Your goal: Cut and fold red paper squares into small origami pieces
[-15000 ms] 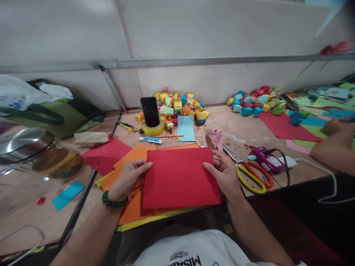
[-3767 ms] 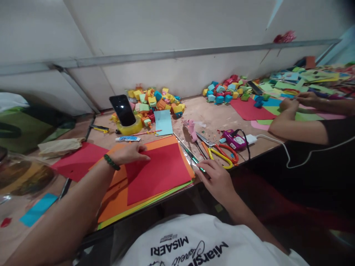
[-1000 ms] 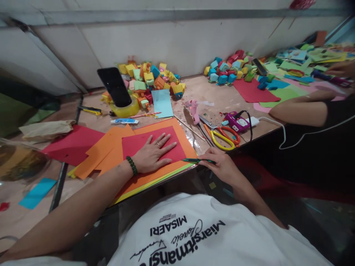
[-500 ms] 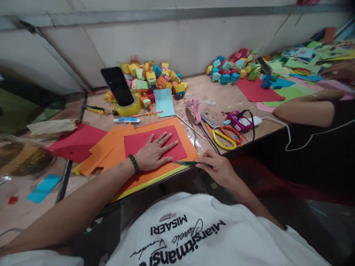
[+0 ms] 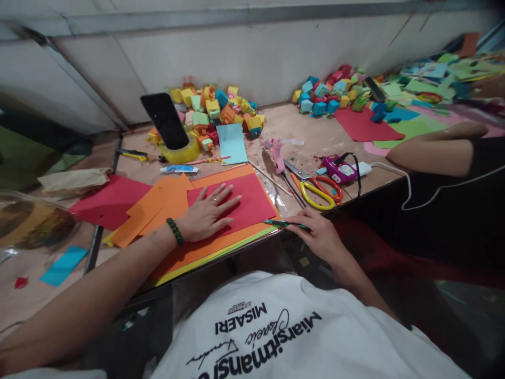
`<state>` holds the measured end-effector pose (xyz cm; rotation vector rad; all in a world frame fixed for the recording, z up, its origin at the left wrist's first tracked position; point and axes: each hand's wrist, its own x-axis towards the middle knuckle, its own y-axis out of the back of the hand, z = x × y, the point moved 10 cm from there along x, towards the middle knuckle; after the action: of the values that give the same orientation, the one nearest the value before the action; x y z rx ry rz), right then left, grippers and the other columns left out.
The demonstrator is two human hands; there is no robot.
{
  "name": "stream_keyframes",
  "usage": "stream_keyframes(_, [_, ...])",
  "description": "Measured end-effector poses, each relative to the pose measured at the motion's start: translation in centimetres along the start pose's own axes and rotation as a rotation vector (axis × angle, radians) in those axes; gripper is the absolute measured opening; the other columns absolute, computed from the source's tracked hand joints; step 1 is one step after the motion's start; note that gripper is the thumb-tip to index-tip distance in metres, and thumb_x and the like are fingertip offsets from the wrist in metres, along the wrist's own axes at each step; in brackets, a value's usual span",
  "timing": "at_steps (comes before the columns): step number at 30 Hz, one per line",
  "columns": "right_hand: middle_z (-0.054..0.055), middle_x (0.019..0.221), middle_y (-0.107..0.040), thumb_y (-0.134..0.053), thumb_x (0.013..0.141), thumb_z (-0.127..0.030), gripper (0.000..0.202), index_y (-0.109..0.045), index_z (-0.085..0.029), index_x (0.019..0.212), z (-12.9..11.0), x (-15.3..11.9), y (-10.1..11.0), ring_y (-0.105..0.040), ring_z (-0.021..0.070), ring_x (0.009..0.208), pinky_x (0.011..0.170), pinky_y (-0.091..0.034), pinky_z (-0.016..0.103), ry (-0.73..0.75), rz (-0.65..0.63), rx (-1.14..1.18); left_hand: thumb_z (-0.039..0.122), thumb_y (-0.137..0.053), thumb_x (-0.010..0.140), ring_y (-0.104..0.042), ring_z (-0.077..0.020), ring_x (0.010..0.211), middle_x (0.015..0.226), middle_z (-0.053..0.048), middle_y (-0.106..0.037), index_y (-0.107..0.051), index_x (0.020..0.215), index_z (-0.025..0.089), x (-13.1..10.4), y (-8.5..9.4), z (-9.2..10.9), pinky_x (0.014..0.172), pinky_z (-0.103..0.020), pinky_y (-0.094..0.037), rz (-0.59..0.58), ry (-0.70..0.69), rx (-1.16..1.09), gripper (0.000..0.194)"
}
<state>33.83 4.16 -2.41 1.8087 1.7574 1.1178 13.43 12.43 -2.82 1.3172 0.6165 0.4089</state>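
Note:
My left hand [image 5: 207, 215] lies flat with its fingers spread on a red paper sheet [image 5: 250, 195]. Under the red sheet is a larger orange sheet [image 5: 203, 250], with yellow and green edges showing below it. In my right hand [image 5: 315, 229] is a slim green tool [image 5: 278, 223], pinched between thumb and fingers. Its tip is by the lower right corner of the red sheet. Whether the tool is a pen or a cutter I cannot tell. Scissors [image 5: 317, 195] with yellow and red handles lie beyond my right hand.
Behind the sheets are a phone [image 5: 165, 122] on a yellow tape roll [image 5: 183, 150], a pink glue gun [image 5: 276, 155] and folded paper pieces [image 5: 205, 108]. A purple power adapter [image 5: 339, 169] sits at the right. Another person's arm [image 5: 437, 150] rests farther right.
The red sheet has shifted right on the orange one. My left hand has moved slightly left over it. My right hand and the green tool have moved a little right and up.

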Motion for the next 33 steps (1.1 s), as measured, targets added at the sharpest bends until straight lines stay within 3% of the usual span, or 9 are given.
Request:
stream_keyframes(6, [0.003, 0.083, -0.06, -0.053, 0.094, -0.035, 0.023, -0.073, -0.025, 0.099, -1.6, 0.2, -0.9, -0.06, 0.0142, 0.069, 0.06, -0.047, 0.025, 0.094, -0.006, -0.029, 0.057, -0.02, 0.096, -0.011, -0.0286, 0.148, 0.161, -0.009, -0.012, -0.022, 0.152, 0.029, -0.7, -1.5, -1.4, 0.114, -0.059, -0.011, 0.04, 0.017, 0.041, 0.062])
stream_keyframes(17, [0.004, 0.086, -0.063, -0.052, 0.095, -0.036, 0.025, -0.072, -0.023, 0.098, -3.3, 0.5, -2.1, -0.062, 0.0131, 0.07, 0.061, -0.048, 0.024, 0.144, -0.048, -0.009, 0.056, -0.02, 0.097, -0.011, -0.0281, 0.148, 0.161, -0.009, -0.012, -0.023, 0.152, 0.029, -0.6, -1.6, -1.4, 0.114, -0.057, -0.013, 0.037, 0.015, 0.025, 0.061])
stream_keyframes(33, [0.004, 0.079, -0.062, -0.047, 0.097, -0.034, 0.028, -0.072, -0.022, 0.098, -7.8, 0.8, -5.3, -0.06, 0.0117, 0.065, 0.055, -0.044, 0.021, 0.275, -0.048, -0.091, 0.056, -0.023, 0.096, -0.012, -0.0289, 0.148, 0.161, -0.009, -0.012, -0.024, 0.151, 0.029, -0.6, -1.4, -1.1, 0.113, -0.06, -0.012, 0.048, 0.015, -0.004, 0.061])
